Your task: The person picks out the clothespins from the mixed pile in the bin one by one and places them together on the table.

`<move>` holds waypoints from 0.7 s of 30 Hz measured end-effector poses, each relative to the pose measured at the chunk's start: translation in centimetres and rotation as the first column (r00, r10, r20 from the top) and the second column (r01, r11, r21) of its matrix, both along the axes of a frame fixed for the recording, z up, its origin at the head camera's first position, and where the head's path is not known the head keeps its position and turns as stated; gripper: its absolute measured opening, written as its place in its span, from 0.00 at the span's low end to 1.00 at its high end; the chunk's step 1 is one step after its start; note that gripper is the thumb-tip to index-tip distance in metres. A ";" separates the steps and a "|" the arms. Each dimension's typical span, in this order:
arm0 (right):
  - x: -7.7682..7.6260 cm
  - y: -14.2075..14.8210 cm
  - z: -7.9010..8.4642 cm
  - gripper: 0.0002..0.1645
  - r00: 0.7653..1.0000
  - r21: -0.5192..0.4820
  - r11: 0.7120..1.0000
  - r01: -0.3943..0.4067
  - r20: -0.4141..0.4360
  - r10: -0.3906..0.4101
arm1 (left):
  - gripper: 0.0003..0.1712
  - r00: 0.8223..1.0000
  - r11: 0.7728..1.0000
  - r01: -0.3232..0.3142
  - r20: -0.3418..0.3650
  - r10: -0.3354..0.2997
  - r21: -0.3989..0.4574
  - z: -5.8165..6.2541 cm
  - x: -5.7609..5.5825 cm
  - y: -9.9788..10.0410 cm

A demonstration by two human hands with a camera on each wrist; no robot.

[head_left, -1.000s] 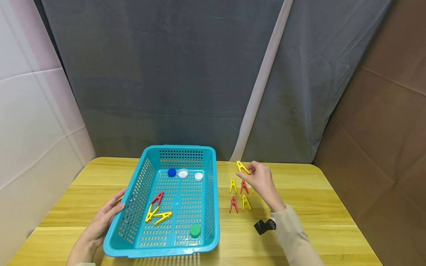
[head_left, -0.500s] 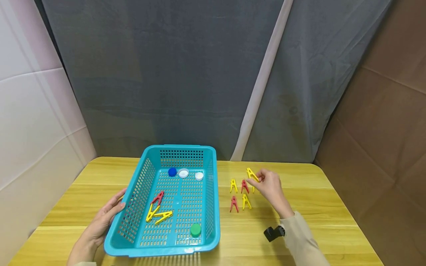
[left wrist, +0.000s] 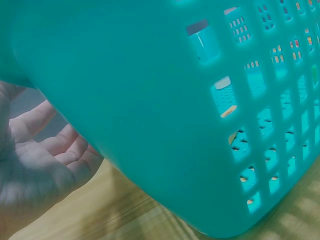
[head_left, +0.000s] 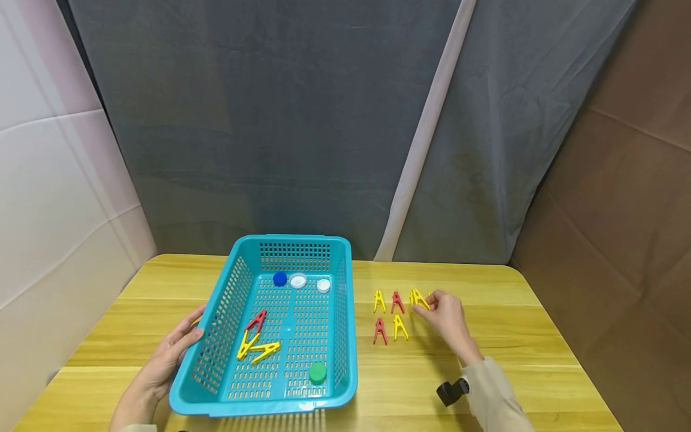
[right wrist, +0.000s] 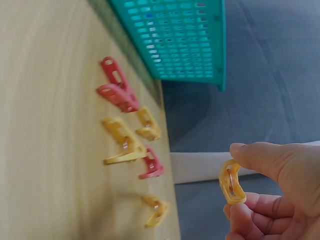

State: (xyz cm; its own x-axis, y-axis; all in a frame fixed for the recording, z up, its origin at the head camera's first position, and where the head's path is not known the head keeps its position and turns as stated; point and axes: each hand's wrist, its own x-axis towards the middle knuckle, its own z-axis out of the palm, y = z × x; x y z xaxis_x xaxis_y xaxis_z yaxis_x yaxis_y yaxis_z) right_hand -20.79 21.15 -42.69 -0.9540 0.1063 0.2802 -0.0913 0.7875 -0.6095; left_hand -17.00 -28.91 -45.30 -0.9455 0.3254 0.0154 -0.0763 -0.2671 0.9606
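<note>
My left hand (head_left: 159,369) holds the left rim of a teal plastic basket (head_left: 259,409), thumb on the edge and fingers along the outer wall. Between thumb and fingertips, my right hand (head_left: 449,324) pinches a yellow clothespin (right wrist: 231,184) by its end. In the head view it overlaps another yellow clothespin on the table. That one (right wrist: 157,212) shows apart from it in the right wrist view. Beside them stand two yellow clothespins (head_left: 379,301) and two red clothespins (head_left: 397,302) in rough rows, legs spread.
Inside the basket lie a red clothespin (head_left: 255,322), two yellow clothespins (head_left: 264,352), a blue cap (head_left: 279,279), two white caps (head_left: 298,281) and a green cap (head_left: 317,373). The wooden table (head_left: 518,348) ends at a grey curtain (head_left: 302,132). A brown cloth (head_left: 621,180) hangs at the right.
My right hand, with the yellow clothespin, has moved right and down toward the row of standing clothespins. The left hand and basket have stayed nearly in place.
</note>
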 end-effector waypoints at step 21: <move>1.3 0.5 -3.5 0.19 0.985 0.018 1.000 0.024 0.172 -0.027 | 0.26 1.000 1.000 0.006 -0.019 -0.006 0.003 -0.2 0.1 0.0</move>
State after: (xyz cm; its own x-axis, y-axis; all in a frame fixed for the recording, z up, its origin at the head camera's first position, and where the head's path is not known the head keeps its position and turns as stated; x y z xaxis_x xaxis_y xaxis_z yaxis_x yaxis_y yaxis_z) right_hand -19.53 21.69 -46.16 -0.9853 0.1277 0.1135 0.0341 0.7978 -0.6020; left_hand -16.92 -28.92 -45.45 -0.9429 0.3313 0.0340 -0.0601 -0.2697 0.9611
